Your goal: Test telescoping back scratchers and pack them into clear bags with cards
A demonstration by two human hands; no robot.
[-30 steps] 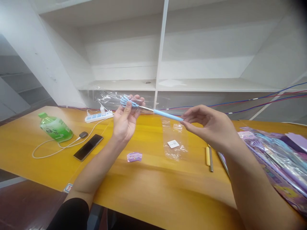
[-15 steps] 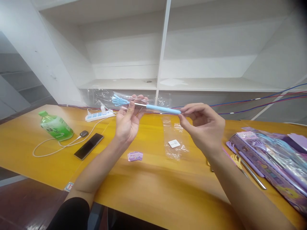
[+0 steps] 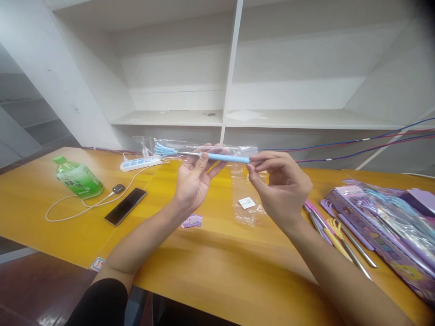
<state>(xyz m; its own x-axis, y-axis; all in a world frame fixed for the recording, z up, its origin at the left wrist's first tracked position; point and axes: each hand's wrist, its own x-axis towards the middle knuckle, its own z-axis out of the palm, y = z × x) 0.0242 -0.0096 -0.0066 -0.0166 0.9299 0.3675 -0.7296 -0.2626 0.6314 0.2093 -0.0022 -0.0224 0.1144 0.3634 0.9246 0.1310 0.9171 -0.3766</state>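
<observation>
A light-blue back scratcher (image 3: 226,157) with a small hand-shaped head and a metal rod lies level in front of me. Clear plastic bag film (image 3: 190,147) shows around and behind it; whether the scratcher is fully inside, I cannot tell. My left hand (image 3: 199,174) is closed on the scratcher where rod meets handle, thumb in front and fingers behind. At the handle's right end, my right hand (image 3: 280,181) pinches with thumb and fingertips. Beneath, on the table, are another clear bag (image 3: 243,217) with a white label (image 3: 246,203) and small purple cards (image 3: 192,221).
Several back scratchers (image 3: 335,235) lie at the right beside a purple display box (image 3: 380,240) of wrapped ones. Left on the table (image 3: 204,271) are a green bottle (image 3: 78,178), a phone (image 3: 125,207), a cable and a power strip (image 3: 141,163). White shelves (image 3: 170,117) stand behind.
My left hand has slid right along the back scratcher, from near its head to the handle's start. The scratcher and my right hand have shifted slightly left.
</observation>
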